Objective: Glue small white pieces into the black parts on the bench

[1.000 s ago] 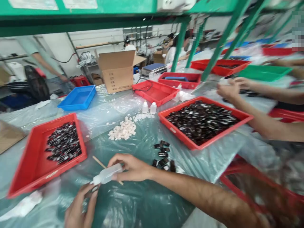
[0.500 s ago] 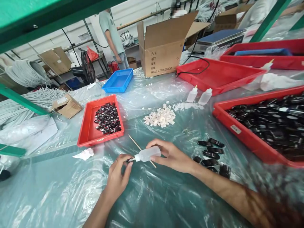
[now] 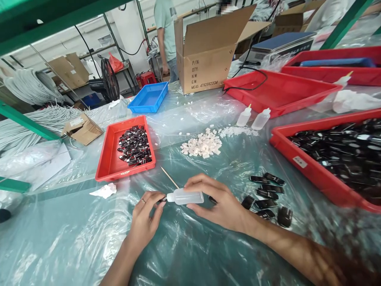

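Note:
Between thumb and fingers, my left hand (image 3: 145, 212) pinches a small black part (image 3: 161, 200), mostly covered by the fingertips. My right hand (image 3: 216, 198) grips a translucent squeeze bottle (image 3: 188, 197) lying sideways, its nozzle end pointing left at the black part; whether they touch I cannot tell. Behind the bottle a thin wooden stick (image 3: 169, 177) lies on the plastic-covered table. A heap of small white pieces (image 3: 201, 143) sits beyond my hands. To the right of my right hand, several loose black parts (image 3: 267, 192) are spread out.
A red tray (image 3: 102, 162) with many small black parts stands left. Another red tray (image 3: 315, 174), full of black pieces, is at the right. Two more squeeze bottles (image 3: 244, 116) stand behind the white heap. Farther back are a blue tray (image 3: 149, 98), a cardboard box (image 3: 205, 71) and a person (image 3: 166, 35).
The bottle and my right hand have shifted slightly, and the bottle lies more level. My left hand keeps its pinch. The person in the background has moved right, partly behind the cardboard box.

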Motion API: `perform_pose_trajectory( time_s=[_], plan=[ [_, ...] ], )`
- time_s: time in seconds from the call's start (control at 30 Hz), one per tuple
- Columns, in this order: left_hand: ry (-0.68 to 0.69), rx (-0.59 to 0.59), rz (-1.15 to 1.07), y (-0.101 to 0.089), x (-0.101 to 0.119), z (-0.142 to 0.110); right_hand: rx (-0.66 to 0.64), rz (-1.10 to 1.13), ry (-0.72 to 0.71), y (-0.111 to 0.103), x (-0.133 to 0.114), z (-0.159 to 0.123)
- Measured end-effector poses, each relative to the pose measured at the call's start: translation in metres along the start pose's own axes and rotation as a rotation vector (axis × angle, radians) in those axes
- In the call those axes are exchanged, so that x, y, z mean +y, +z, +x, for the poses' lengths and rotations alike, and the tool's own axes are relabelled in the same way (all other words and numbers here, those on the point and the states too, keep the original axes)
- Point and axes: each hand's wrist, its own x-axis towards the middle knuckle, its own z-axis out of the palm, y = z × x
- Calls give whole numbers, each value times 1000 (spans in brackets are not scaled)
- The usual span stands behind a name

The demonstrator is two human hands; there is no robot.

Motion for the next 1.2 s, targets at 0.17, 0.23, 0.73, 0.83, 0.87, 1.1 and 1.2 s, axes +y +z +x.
perform_pose_trajectory(
  time_s=[0.17,0.23,0.73,0.83,0.87,1.1,1.2],
  plan=[
    [3,6,3,-1,1,0,25,-41,-125,1,2,-1],
    [5,11,3,0,2,0,45,-51,-172,2,4,-1],
    [46,-9,29,-1,2,1,28,-38,-189,-5,-3,4],
    [32,-19,29,-1,1,0,24,-26,-166,-5,-3,3],
    [26,-20,29,-1,1,-1,20,-22,-149,-4,-3,3],
    [-31,-3,8,1,0,-4,40,327,174,-5,5,8],
    [-39,5,-15,2,1,-5,7,565,342,-8,11,12]
  ],
)
